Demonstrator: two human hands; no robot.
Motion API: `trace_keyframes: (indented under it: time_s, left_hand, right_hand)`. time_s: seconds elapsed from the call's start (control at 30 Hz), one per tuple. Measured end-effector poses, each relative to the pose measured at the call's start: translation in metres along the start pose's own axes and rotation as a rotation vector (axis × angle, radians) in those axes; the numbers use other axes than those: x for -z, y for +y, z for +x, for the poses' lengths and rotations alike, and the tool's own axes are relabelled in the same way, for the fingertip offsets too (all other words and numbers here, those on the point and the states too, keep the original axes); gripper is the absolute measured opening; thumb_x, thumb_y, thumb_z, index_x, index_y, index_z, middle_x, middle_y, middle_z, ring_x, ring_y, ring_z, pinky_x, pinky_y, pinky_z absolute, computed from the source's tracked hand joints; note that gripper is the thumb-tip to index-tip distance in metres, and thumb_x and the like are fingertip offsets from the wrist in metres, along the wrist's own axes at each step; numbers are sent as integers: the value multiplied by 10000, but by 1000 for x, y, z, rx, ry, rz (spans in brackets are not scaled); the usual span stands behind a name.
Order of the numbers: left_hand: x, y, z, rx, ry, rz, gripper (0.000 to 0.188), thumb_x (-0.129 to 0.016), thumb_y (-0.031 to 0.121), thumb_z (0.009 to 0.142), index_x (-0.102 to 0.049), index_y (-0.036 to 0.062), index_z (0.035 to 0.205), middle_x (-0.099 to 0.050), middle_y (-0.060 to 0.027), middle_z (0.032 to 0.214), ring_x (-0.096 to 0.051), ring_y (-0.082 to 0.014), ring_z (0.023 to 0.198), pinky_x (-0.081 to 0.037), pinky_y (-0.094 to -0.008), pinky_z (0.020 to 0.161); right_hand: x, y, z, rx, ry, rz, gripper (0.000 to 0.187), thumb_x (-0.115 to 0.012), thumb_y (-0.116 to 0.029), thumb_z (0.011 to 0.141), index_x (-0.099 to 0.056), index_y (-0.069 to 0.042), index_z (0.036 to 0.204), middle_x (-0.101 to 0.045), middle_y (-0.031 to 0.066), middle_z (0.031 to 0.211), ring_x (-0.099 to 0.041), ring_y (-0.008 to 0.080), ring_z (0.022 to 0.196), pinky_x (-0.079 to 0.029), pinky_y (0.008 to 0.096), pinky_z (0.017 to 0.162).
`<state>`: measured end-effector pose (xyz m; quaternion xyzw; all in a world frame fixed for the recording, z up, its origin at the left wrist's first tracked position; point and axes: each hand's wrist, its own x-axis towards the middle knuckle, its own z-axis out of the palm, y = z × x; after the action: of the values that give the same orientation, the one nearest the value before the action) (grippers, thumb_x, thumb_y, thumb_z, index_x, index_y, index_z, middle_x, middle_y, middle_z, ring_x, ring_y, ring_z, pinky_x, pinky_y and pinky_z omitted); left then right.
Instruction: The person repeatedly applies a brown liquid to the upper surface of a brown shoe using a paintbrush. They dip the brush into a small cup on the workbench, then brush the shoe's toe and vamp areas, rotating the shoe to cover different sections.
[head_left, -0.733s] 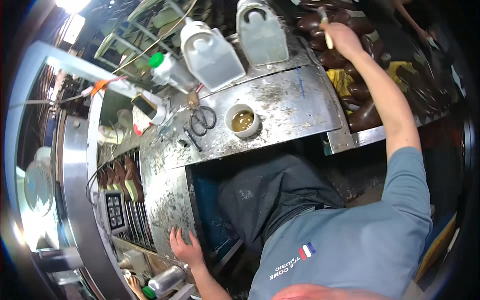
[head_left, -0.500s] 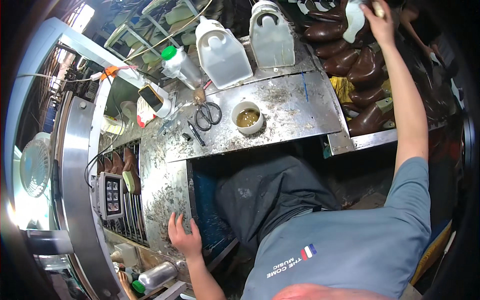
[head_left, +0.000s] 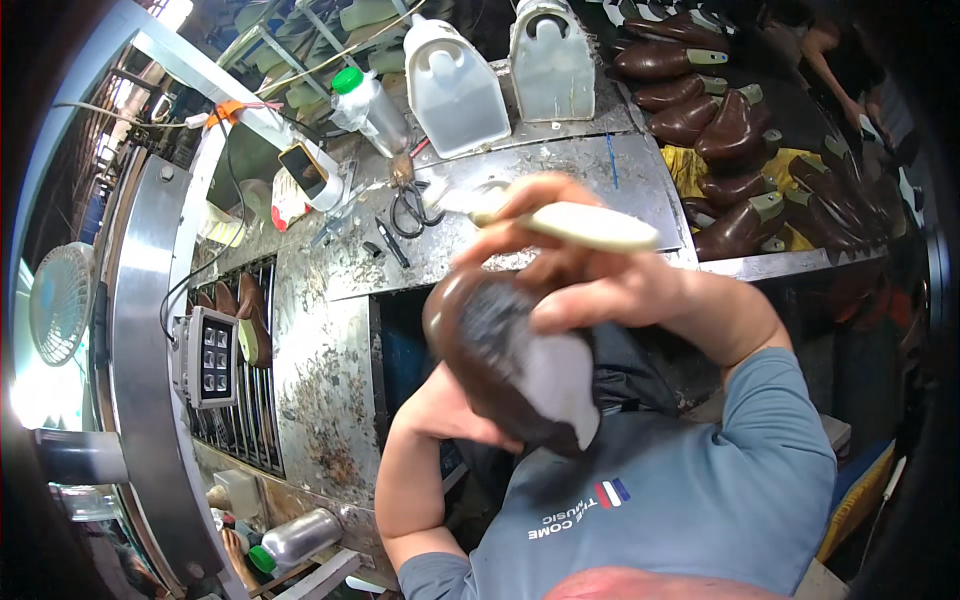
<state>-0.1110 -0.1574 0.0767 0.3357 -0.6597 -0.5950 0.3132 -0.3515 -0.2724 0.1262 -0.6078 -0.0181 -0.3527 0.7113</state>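
A brown shoe upper on a last is held up before my chest, its pale, dark-patched underside facing up. My left hand grips it from the left and below, some fingers hidden behind it. Above it is my right hand, with a cream-handled brush between its fingers and its thumb at the shoe's underside. The brush's pale left end is blurred. Behind that hand, a small white bowl on the metal bench is mostly hidden.
Scissors and a black pen lie on the bench. Two translucent plastic containers stand behind. More brown lasted shoes fill the right side. A lamp and metal rack stand left.
My right hand has come back from the shoes at far right, bringing one to my chest along with the brush. My left hand has left the bench edge and taken hold of the shoe.
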Motion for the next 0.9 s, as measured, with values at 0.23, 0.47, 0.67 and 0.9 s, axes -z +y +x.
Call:
trace_keyframes:
  time_s: [0.23, 0.47, 0.67, 0.9]
  left_hand:
    - [-23, -68, -69, 108, 98, -464, 1087, -979, 52, 525, -454, 31, 1477, -595, -92, 1404, -524, -280, 1337, -415, -459, 1123]
    - [-81, -131, -144, -59, 663, -662, 1037, -993, 298, 602, -478, 19, 1458, -586, -138, 1383, -563, -323, 1286, -462, -474, 1079]
    - [-100, -146, -167, -121, 794, -802, 884, -945, 264, 684, -522, 40, 1427, -611, -115, 1356, -582, -319, 1263, -470, -494, 1075]
    - [-102, -137, -170, -211, 935, -705, 915, -920, 109, 710, -444, 35, 1488, -552, -132, 1416, -558, -295, 1291, -449, -454, 1102]
  right_hand:
    - [2, 59, 27, -168, 108, -198, 563, -719, -69, 949, -394, -51, 1408, -588, 130, 1346, -633, 163, 1122, -534, 301, 949]
    - [70, 56, 40, -161, 350, -1245, 440, -661, -563, 925, -775, -156, 1049, -749, 85, 872, -729, 271, 834, -560, 363, 741]
    - [109, 101, 50, -333, 199, -1533, 276, -736, -402, 852, -779, -153, 962, -747, 100, 885, -712, 318, 853, -569, 415, 757]
    - [100, 93, 54, -164, 306, -1500, 215, -752, -320, 844, -770, -135, 953, -746, 93, 903, -717, 278, 843, -567, 379, 756]
